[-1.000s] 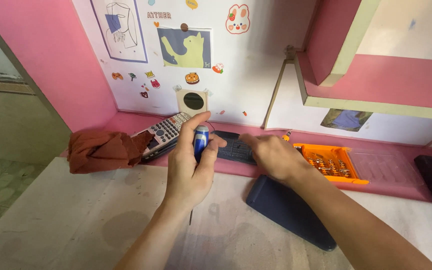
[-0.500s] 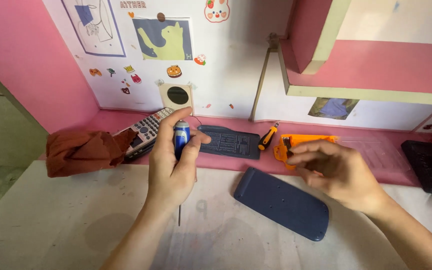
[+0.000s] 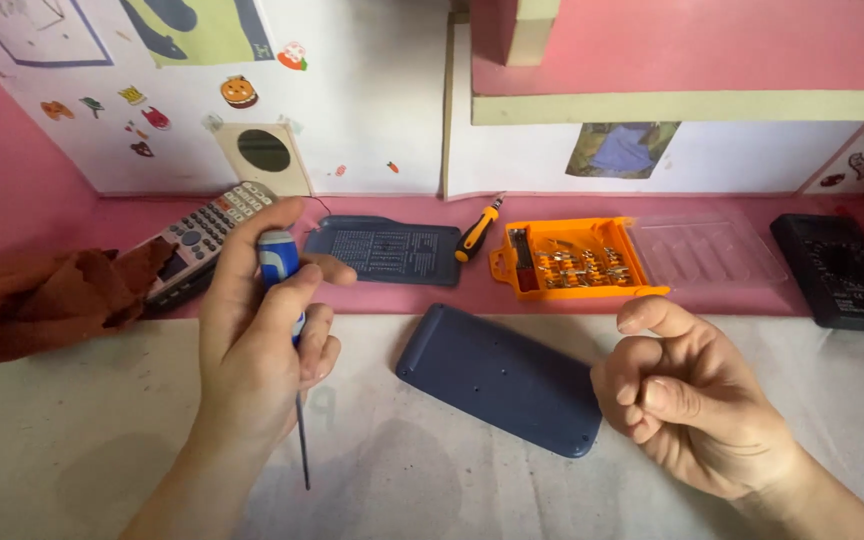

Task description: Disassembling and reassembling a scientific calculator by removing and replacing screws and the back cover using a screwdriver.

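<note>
Upright, a slim screwdriver with blue-and-white plastic handle (image 3: 279,262), thin metal shaft pointing down at the pale tabletop (image 3: 72,470), clamped in the curled fingers of the left hand (image 3: 257,345). Just right, lying face down, a dark blue flat plastic calculator body (image 3: 502,378). Beyond that, the right hand (image 3: 687,400), loosely curled, holding nothing visible. Behind, an open orange plastic bit case (image 3: 572,260) and a rust-brown crumpled cloth (image 3: 47,300).

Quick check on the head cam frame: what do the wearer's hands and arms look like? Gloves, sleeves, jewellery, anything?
Both are bare. The left hand and right hand have no gloves, rings or tape showing. The forearms are uncovered as far as the frame shows, with no sleeve cuff, watch or band at either wrist. Fingernails look short and unpainted. No markings are visible.
</note>
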